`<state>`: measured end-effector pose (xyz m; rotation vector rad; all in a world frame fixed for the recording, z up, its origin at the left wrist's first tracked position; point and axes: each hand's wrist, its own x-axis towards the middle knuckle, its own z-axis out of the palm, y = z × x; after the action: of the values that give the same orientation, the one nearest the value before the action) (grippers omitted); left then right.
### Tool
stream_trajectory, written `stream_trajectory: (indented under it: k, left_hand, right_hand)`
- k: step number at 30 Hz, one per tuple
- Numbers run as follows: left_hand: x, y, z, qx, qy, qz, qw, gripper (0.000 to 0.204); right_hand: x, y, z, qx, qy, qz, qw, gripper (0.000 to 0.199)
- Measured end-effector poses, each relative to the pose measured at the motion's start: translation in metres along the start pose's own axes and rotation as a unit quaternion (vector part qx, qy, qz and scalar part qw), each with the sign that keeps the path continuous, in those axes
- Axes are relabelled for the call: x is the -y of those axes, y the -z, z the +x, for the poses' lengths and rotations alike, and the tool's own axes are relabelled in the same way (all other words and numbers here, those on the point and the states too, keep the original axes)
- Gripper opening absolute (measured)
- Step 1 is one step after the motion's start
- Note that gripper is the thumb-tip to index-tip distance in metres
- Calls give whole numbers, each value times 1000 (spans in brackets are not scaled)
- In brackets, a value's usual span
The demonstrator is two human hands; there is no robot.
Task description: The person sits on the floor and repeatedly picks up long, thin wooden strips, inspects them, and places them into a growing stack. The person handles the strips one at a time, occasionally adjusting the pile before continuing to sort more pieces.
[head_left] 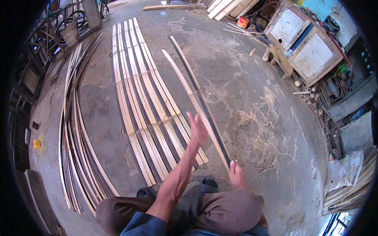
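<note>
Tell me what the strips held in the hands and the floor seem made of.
Held strips: probably split bamboo, one pale raw face, one dark skin side, long, thin and slightly bowed. Floor: likely bare concrete, grey, matte, stained, with cracks and loose fibre shavings.

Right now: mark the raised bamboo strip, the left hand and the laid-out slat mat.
raised bamboo strip (195,88), head view, mid-length of the strip.
left hand (198,129), head view, back of hand.
slat mat (136,84), head view, middle slats.

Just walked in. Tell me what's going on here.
A person squats on a concrete floor, holding two long bamboo strips up off the ground. The right hand grips their near ends; the left hand supports them farther along. To the left, a mat of flat strips lies side by side, and a loose pile of strips sits beyond it.
</note>
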<state>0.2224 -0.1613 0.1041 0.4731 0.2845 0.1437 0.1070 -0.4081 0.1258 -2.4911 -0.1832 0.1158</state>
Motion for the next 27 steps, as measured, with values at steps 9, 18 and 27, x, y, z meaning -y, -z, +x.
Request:
stream_trajectory:
  k: [9,18,27]
  left_hand:
    - [-41,-26,-1,-57,18,-20,998,78]
    - [-17,-107,-50,69,-70,358,928,37]
    - [96,-149,-153,400,-210,610,651,19]
  right_hand:
    - [28,-16,-46,65,-114,-41,990,52]
    - [-49,-99,-28,-84,-91,71,990,54]
    - [-68,-109,-20,-79,-186,48,978,53]
